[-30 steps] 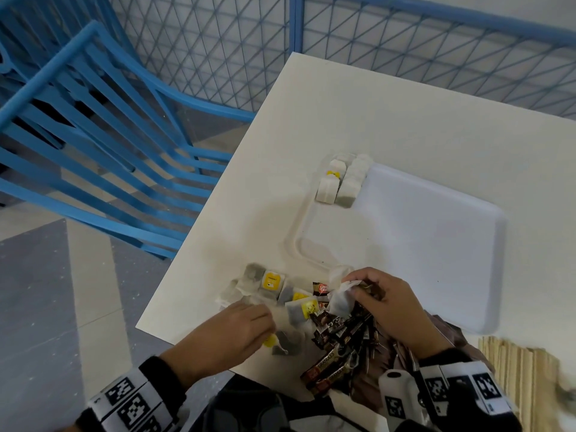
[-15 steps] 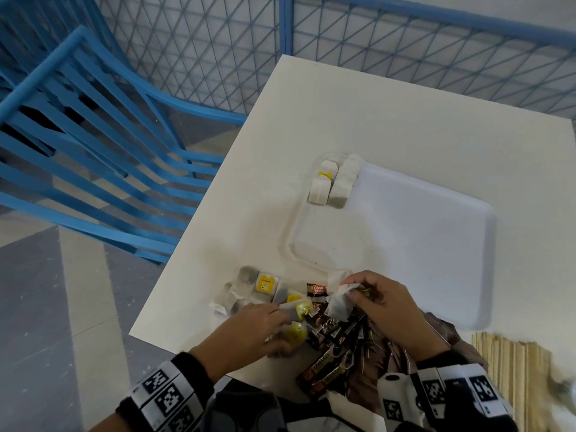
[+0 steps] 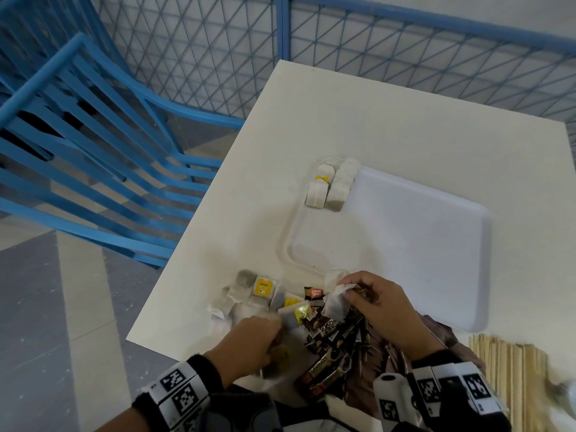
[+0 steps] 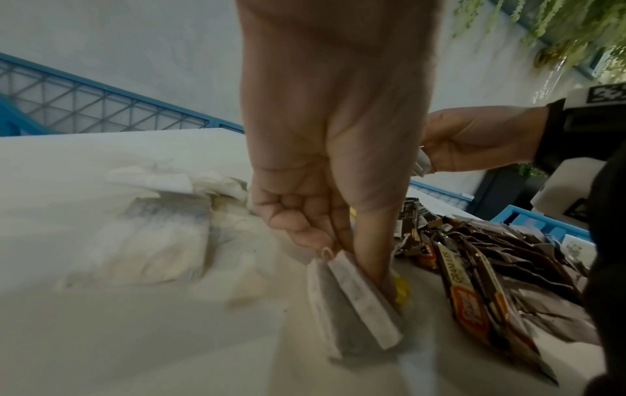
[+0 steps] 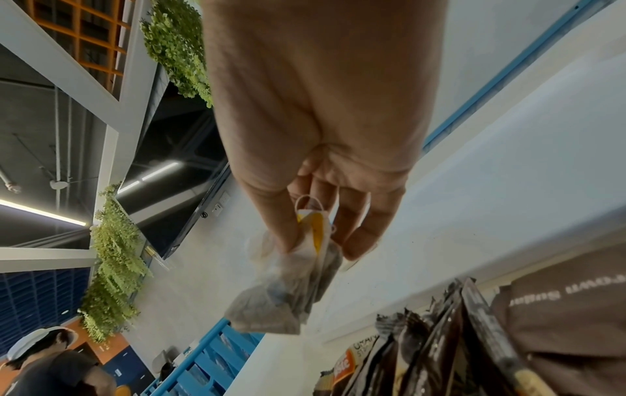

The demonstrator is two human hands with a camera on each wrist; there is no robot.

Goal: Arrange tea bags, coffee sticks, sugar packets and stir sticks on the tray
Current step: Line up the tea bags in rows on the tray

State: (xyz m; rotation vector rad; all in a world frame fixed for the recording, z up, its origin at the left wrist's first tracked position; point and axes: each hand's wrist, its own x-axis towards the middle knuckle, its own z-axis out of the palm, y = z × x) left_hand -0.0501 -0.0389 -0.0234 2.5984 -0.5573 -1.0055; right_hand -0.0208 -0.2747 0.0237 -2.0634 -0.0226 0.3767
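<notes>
The table (image 3: 389, 126) is showing off-white, the tray (image 3: 420, 244) white. Tea bags (image 3: 249, 294) are showing pale grey with yellow tags. Coffee sticks (image 3: 330, 357) are showing dark brown with orange labels. Stir sticks (image 3: 505, 375) are looking tan. The chair (image 3: 93, 145) and mesh fence (image 3: 405, 48) are showing blue; wristbands (image 3: 177, 391) are wearing black-and-white square codes.

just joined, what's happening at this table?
A person is sorting drink supplies onto a white tray. Two short rows of tea bags already sit at the tray's far left corner. The left hand pinches tea bags from the loose pile at the table's near edge; the right hand holds a small bunch of tea bags. Coffee sticks and wooden stir sticks are still off the tray.
</notes>
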